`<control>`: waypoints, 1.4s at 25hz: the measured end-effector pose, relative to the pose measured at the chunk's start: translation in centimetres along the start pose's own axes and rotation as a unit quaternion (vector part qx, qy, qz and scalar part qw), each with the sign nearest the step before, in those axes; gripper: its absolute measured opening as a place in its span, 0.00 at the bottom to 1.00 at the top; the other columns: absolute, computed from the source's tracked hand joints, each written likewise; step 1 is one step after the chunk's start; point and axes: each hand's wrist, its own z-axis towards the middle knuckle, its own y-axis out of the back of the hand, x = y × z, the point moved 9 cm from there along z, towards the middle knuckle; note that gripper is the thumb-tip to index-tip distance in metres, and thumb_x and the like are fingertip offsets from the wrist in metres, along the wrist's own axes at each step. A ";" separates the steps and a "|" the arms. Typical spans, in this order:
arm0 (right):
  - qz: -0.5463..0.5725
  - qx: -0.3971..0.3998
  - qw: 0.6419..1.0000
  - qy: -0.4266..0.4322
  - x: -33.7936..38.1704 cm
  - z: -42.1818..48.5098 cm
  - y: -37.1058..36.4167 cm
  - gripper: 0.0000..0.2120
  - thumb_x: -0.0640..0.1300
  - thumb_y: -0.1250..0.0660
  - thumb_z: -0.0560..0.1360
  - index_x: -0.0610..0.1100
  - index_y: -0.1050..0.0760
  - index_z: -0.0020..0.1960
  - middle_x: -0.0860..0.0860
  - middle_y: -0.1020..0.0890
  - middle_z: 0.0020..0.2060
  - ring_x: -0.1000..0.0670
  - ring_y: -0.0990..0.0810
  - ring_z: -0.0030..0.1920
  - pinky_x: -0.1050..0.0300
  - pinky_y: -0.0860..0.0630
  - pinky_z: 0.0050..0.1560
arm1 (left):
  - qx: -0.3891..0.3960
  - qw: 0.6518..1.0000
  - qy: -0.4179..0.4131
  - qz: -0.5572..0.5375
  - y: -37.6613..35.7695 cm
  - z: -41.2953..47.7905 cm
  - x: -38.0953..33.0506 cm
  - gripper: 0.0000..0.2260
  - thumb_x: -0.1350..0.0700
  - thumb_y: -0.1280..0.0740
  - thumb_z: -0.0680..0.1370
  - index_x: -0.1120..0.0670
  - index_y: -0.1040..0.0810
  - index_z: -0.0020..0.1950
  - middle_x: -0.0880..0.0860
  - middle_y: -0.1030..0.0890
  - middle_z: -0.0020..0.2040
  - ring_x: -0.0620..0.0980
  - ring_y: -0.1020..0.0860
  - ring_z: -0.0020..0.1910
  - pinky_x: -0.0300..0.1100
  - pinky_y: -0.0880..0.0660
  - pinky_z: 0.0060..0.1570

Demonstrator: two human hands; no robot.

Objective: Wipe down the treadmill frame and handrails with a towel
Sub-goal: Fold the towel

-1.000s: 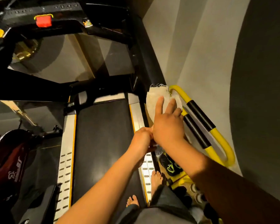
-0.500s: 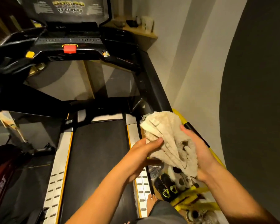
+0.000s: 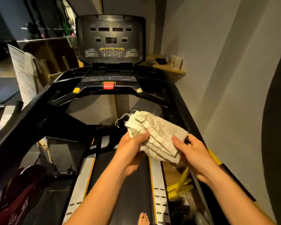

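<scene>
— While the towel touches no surface, how much of the wiping can be read as done?

— Left to right: the left handrail (image 3: pixel 23 120) is dark, with no cloth on it. The left hand (image 3: pixel 130 148) pinches the near-left edge of the folded beige towel (image 3: pixel 156 135), thumb on top. The right hand (image 3: pixel 193 153) grips its right edge, fingers curled beneath. The towel hangs in the air above the front of the running belt (image 3: pixel 136 190), between the rails.

— And the right handrail?

— The right handrail (image 3: pixel 185 114) runs just beside the right hand, apart from the towel. No streak tells cleaned from uncleaned parts, so progress cannot be fixed. Judged from the hold, the towel is being refolded and more wiping lies ahead.
</scene>
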 end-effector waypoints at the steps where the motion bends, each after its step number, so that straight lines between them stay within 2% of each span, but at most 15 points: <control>1: -0.009 -0.025 0.999 0.026 1.2 1.9 -0.2 0.16 0.47 0.28 0.72 0.49 0.23 0.59 0.50 0.15 0.51 0.50 0.15 0.51 0.49 0.19 0.52 | 0.013 1.000 0.012 -0.012 0.3 1.1 -1.0 0.12 0.60 0.33 0.77 0.60 0.23 0.60 0.56 0.14 0.47 0.53 0.15 0.46 0.48 0.19 0.46; 5: 0.007 -0.003 0.996 0.092 6.6 10.9 -2.0 0.13 0.38 0.34 0.77 0.47 0.23 0.61 0.49 0.15 0.53 0.50 0.16 0.53 0.51 0.21 0.55 | 0.088 0.984 0.084 -0.128 0.9 7.8 -5.8 0.29 0.37 0.42 0.79 0.58 0.22 0.65 0.64 0.22 0.63 0.64 0.24 0.63 0.62 0.34 0.67; 7: 0.032 0.014 0.993 0.112 9.2 16.7 -2.5 0.13 0.36 0.36 0.78 0.47 0.23 0.60 0.47 0.15 0.52 0.48 0.16 0.54 0.48 0.22 0.56 | 0.098 0.989 0.104 -0.033 0.7 12.8 -8.2 0.29 0.35 0.44 0.78 0.55 0.19 0.62 0.62 0.20 0.61 0.61 0.21 0.61 0.57 0.31 0.66; 9: 0.047 -0.007 0.991 0.129 12.4 22.6 -2.2 0.13 0.36 0.35 0.77 0.47 0.23 0.59 0.46 0.15 0.51 0.45 0.16 0.53 0.44 0.22 0.56 | 0.132 0.985 0.093 0.060 -1.4 18.2 -11.5 0.23 0.40 0.43 0.80 0.54 0.16 0.55 0.57 0.15 0.51 0.54 0.16 0.49 0.46 0.22 0.52; 11: 0.052 -0.039 0.987 0.146 16.3 28.6 -1.4 0.13 0.36 0.33 0.76 0.47 0.24 0.59 0.46 0.14 0.49 0.44 0.15 0.50 0.43 0.22 0.55 | 0.104 0.981 0.099 0.134 -2.9 24.4 -14.7 0.21 0.45 0.44 0.81 0.58 0.18 0.47 0.58 0.15 0.37 0.50 0.16 0.32 0.37 0.23 0.31; 12: 0.051 -0.044 0.985 0.157 18.5 31.3 -1.2 0.13 0.36 0.32 0.75 0.46 0.25 0.59 0.45 0.14 0.48 0.44 0.15 0.49 0.43 0.21 0.54 | 0.102 0.979 0.082 0.153 -3.5 27.1 -16.6 0.22 0.46 0.46 0.83 0.59 0.20 0.46 0.61 0.15 0.38 0.50 0.16 0.30 0.36 0.24 0.27; 15: 0.036 -0.069 0.977 0.197 25.3 38.2 -0.8 0.14 0.38 0.29 0.73 0.47 0.26 0.57 0.46 0.14 0.47 0.45 0.15 0.48 0.45 0.21 0.53 | 0.047 0.992 -0.005 0.120 -4.8 36.4 -22.9 0.24 0.47 0.51 0.84 0.62 0.29 0.68 0.64 0.27 0.68 0.57 0.25 0.66 0.40 0.27 0.58; 16: 0.029 -0.090 0.973 0.209 27.4 40.2 -0.3 0.15 0.40 0.27 0.72 0.48 0.27 0.55 0.45 0.15 0.48 0.45 0.15 0.49 0.45 0.21 0.53 | 0.057 0.988 -0.027 0.144 -5.7 38.5 -25.2 0.24 0.48 0.50 0.84 0.64 0.32 0.70 0.64 0.30 0.71 0.61 0.30 0.70 0.45 0.30 0.59; 19: -0.045 -0.176 0.947 0.265 35.4 45.5 0.7 0.15 0.50 0.24 0.68 0.50 0.29 0.45 0.48 0.20 0.43 0.47 0.20 0.44 0.46 0.23 0.48 | 0.151 0.972 -0.088 0.160 -10.5 43.7 -32.2 0.18 0.52 0.43 0.83 0.60 0.28 0.69 0.63 0.24 0.66 0.62 0.26 0.66 0.47 0.26 0.54; 21: -0.076 -0.174 0.931 0.313 41.2 48.3 0.5 0.12 0.45 0.25 0.70 0.45 0.29 0.39 0.49 0.25 0.34 0.48 0.26 0.37 0.52 0.28 0.39 | 0.200 0.958 -0.151 0.137 -13.9 46.7 -38.5 0.12 0.62 0.35 0.79 0.56 0.22 0.62 0.59 0.17 0.56 0.59 0.19 0.56 0.52 0.22 0.56; 23: -0.040 -0.129 0.937 0.322 45.3 50.4 0.0 0.07 0.36 0.27 0.71 0.42 0.25 0.41 0.47 0.24 0.34 0.49 0.24 0.37 0.55 0.27 0.38 | 0.182 0.938 -0.245 0.166 -14.6 50.3 -43.5 0.16 0.70 0.34 0.75 0.56 0.21 0.59 0.57 0.15 0.51 0.57 0.17 0.51 0.55 0.21 0.55; 26: -0.055 -0.076 0.940 0.328 51.1 52.6 -0.1 0.11 0.30 0.28 0.69 0.40 0.21 0.49 0.45 0.19 0.43 0.47 0.19 0.43 0.56 0.23 0.42 | 0.140 0.924 -0.316 0.166 -16.4 55.4 -51.1 0.19 0.67 0.29 0.72 0.53 0.28 0.59 0.56 0.17 0.52 0.55 0.17 0.49 0.54 0.20 0.52; 30: -0.153 -0.178 0.894 0.382 60.2 56.7 2.1 0.14 0.35 0.25 0.69 0.48 0.18 0.51 0.48 0.19 0.55 0.49 0.20 0.56 0.54 0.20 0.52 | 0.101 0.832 -0.499 0.220 -22.2 58.2 -62.5 0.25 0.60 0.25 0.71 0.47 0.37 0.57 0.50 0.27 0.52 0.48 0.23 0.49 0.45 0.23 0.48; 33: -0.221 -0.273 0.828 0.436 67.7 59.0 4.3 0.11 0.37 0.24 0.69 0.49 0.16 0.48 0.51 0.19 0.56 0.51 0.22 0.58 0.54 0.24 0.58 | 0.039 0.712 -0.605 0.353 -28.5 59.4 -68.3 0.14 0.55 0.26 0.73 0.49 0.26 0.55 0.53 0.29 0.59 0.51 0.26 0.55 0.35 0.32 0.53; 35: -0.253 -0.319 0.798 0.443 71.1 61.4 5.7 0.10 0.37 0.25 0.70 0.50 0.17 0.46 0.51 0.19 0.54 0.51 0.22 0.57 0.59 0.29 0.53 | 0.016 0.670 -0.621 0.406 -32.0 61.7 -70.3 0.09 0.54 0.28 0.76 0.53 0.20 0.54 0.55 0.31 0.62 0.53 0.27 0.58 0.35 0.33 0.57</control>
